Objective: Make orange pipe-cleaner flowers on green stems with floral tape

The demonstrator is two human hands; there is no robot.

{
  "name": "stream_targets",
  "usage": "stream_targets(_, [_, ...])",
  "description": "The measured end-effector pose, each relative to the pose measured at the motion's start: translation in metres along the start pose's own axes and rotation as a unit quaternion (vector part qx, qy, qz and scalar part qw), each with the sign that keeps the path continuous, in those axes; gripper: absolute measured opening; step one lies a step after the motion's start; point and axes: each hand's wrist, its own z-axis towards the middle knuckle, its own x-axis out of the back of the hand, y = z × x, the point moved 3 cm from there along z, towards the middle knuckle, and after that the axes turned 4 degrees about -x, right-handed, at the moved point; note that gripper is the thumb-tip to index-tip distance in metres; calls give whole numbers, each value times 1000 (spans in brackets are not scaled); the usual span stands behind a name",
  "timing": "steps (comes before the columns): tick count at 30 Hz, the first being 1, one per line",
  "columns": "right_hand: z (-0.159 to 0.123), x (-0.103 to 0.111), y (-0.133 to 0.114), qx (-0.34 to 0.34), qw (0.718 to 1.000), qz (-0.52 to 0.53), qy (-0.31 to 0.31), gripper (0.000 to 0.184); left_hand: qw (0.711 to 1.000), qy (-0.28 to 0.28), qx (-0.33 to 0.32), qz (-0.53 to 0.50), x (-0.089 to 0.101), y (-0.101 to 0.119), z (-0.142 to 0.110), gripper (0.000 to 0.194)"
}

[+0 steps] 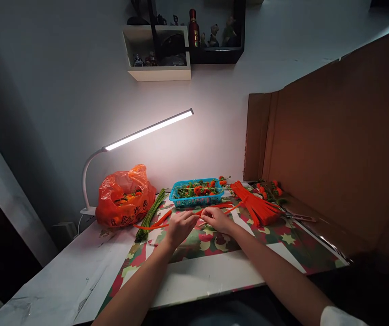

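Note:
My left hand [180, 226] and my right hand [216, 218] meet over the patterned mat [282, 235] in front of the blue basket [196, 199]. Both hands have their fingers pinched on thin orange pipe cleaners [154, 225] that stretch out to the left and right between them. A small green piece lies under my right hand. The basket holds small orange and green flower pieces. A bundle of green stems [150, 215] lies left of my left hand.
An orange plastic bag [125, 197] with orange pieces sits at the left by a lit desk lamp [147, 131]. A stack of orange pipe cleaners [257, 206] lies to the right, with scissors [299, 218] beyond. Brown cardboard [333, 136] stands along the right side.

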Motion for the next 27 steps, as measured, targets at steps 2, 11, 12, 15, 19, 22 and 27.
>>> stream_targets(2, [0, 0, 0, -13, 1000, 6, -20, 13, 999, -15, 24, -27, -2, -1, 1, 21])
stream_targets(11, [-8, 1, -11, 23, 988, -133, -71, 12, 910, -213, 201, -293, -15, -13, -4, 27])
stream_targets(12, [-9, 1, -13, 35, 986, -144, -74, 11, 897, -229, 210, -315, -16, -14, -6, 30])
stream_targets(15, [-10, 2, -15, 59, 983, -158, -78, 9, 858, -253, 236, -379, -19, -15, -8, 36])
stream_targets(19, [-11, 2, -17, 85, 978, -172, -75, 6, 808, -268, 253, -460, -18, -12, -8, 40])
stream_targets(22, [-12, 2, -18, 94, 976, -181, -72, 6, 796, -262, 264, -478, -17, -11, -7, 42])
stream_targets(27, [-12, 1, -15, 76, 978, -183, -71, 7, 849, -263, 239, -391, -12, -9, -4, 34])
